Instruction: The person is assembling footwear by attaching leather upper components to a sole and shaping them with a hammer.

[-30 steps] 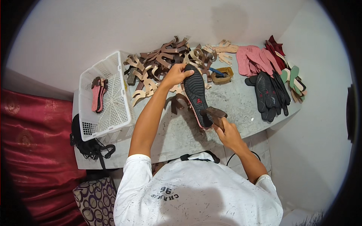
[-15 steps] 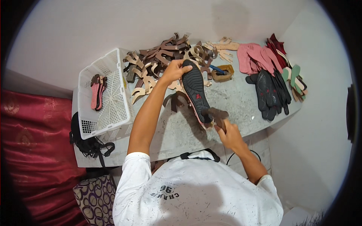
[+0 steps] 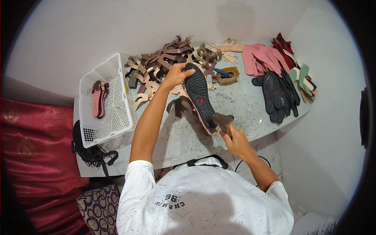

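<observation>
A black shoe sole (image 3: 199,95) with a small red mark lies tread up on the grey stone table (image 3: 243,105). My left hand (image 3: 176,74) grips its far end. My right hand (image 3: 234,138) holds a brown hammer (image 3: 222,119) whose head rests on the sole's near end. A brown strap piece (image 3: 178,105) lies just left of the sole.
A heap of brown and tan strap pieces (image 3: 164,64) fills the table's back. A white basket (image 3: 106,100) at left holds a pink and dark sole. Pink soles (image 3: 260,56), black soles (image 3: 276,94) and green ones (image 3: 299,74) lie at right. A black bag (image 3: 90,152) hangs at left.
The hammer head has come down a little onto the near end of the sole. My left hand keeps its grip at the far end.
</observation>
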A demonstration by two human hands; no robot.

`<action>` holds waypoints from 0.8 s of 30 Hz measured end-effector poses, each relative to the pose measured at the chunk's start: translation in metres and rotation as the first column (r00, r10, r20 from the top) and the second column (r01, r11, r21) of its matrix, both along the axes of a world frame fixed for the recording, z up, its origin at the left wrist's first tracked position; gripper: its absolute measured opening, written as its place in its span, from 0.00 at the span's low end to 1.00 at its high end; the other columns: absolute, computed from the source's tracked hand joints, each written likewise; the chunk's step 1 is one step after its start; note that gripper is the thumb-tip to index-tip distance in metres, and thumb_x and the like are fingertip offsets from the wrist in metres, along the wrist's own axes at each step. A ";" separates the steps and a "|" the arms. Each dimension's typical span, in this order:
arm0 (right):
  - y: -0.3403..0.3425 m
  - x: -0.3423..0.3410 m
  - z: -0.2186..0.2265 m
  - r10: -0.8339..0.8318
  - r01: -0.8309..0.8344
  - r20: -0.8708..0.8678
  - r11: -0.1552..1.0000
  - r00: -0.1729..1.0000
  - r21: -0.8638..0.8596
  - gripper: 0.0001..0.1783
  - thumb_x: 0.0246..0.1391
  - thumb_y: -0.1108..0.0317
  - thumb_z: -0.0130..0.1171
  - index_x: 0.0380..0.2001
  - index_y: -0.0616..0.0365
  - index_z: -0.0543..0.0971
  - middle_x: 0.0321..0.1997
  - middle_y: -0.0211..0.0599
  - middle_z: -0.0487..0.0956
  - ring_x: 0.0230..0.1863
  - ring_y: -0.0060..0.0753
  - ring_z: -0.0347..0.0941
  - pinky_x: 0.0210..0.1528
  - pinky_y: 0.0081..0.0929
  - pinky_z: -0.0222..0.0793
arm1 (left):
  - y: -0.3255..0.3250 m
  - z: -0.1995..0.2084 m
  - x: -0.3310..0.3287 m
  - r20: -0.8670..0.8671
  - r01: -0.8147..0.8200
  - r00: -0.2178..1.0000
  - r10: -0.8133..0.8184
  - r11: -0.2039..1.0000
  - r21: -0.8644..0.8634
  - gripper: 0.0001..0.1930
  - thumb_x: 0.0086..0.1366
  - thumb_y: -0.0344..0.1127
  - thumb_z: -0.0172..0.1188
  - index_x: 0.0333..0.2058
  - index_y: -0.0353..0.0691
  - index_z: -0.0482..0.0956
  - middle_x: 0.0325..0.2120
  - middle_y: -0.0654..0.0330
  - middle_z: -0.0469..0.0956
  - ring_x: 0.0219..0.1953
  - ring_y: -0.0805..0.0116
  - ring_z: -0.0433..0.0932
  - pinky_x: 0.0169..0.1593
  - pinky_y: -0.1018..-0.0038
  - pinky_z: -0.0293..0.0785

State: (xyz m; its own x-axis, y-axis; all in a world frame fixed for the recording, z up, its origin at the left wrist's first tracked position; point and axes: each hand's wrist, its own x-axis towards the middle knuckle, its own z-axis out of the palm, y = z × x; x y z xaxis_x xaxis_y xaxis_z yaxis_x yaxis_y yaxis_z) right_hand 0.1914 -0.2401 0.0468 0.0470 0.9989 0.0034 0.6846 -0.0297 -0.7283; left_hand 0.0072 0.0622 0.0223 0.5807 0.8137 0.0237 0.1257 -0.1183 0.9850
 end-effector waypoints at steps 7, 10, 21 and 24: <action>-0.015 0.029 0.011 0.075 -0.015 -0.264 0.975 0.962 0.223 0.16 0.52 0.71 0.54 0.44 0.66 0.74 0.31 0.42 0.77 0.25 0.42 0.71 0.27 0.31 0.66 | -0.003 0.005 -0.003 0.007 -0.031 0.999 0.032 0.999 -0.044 0.10 0.61 0.35 0.61 0.37 0.34 0.80 0.30 0.64 0.79 0.32 0.77 0.74 0.40 0.77 0.70; -0.011 0.015 0.013 0.110 -0.085 -0.118 0.976 0.987 0.199 0.14 0.52 0.69 0.54 0.40 0.66 0.73 0.26 0.45 0.76 0.22 0.44 0.72 0.26 0.33 0.67 | 0.000 0.001 0.000 -0.015 -0.028 1.000 0.027 0.999 -0.042 0.10 0.61 0.35 0.61 0.38 0.34 0.80 0.30 0.64 0.79 0.32 0.77 0.74 0.40 0.76 0.70; -0.002 0.027 0.024 0.105 -0.101 -0.109 0.994 0.988 0.041 0.17 0.56 0.63 0.55 0.38 0.69 0.71 0.14 0.43 0.69 0.15 0.37 0.66 0.21 0.31 0.60 | -0.002 0.003 -0.006 0.038 -0.051 0.998 0.051 0.999 -0.010 0.10 0.59 0.32 0.62 0.37 0.33 0.81 0.29 0.63 0.80 0.30 0.76 0.74 0.36 0.76 0.71; -0.021 0.025 0.018 0.159 -0.044 -0.529 0.974 0.833 0.223 0.19 0.56 0.63 0.55 0.41 0.69 0.68 0.15 0.44 0.69 0.16 0.40 0.67 0.20 0.31 0.60 | 0.002 0.001 -0.003 0.045 -0.053 0.998 0.053 0.999 -0.002 0.10 0.59 0.34 0.62 0.35 0.33 0.81 0.28 0.64 0.79 0.29 0.77 0.73 0.35 0.76 0.70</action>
